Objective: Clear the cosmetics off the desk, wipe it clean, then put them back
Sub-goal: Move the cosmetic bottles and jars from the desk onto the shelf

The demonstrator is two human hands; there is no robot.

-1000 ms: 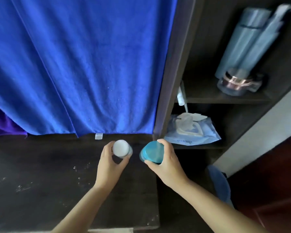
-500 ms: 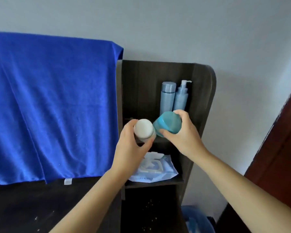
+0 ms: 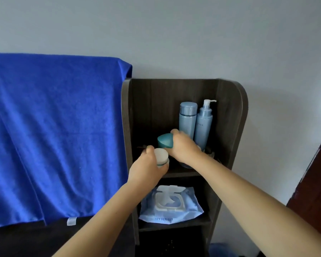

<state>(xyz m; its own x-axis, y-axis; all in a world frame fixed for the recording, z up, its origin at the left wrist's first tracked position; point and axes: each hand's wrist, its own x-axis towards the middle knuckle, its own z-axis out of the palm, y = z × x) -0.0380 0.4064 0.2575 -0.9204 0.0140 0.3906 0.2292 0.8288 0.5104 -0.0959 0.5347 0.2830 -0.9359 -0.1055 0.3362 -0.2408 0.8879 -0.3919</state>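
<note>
Left hand (image 3: 146,168) gripping white-lidded jar (image 3: 161,157), right hand (image 3: 183,147) — teal jar (image 3: 165,140)

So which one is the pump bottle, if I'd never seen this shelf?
Find the dark wooden shelf unit right of the blue towel. On its upper shelf two pale blue bottles stand together; the pump bottle is the right one, topped by a white spout, unlike the capped bottle.

White-lidded jar (image 3: 161,156) beside teal jar (image 3: 165,140), both held.

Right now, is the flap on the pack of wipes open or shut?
Open. The white flap on the wipes pack is lifted back past its oval frame, which lies uncovered on the lower shelf.
</note>
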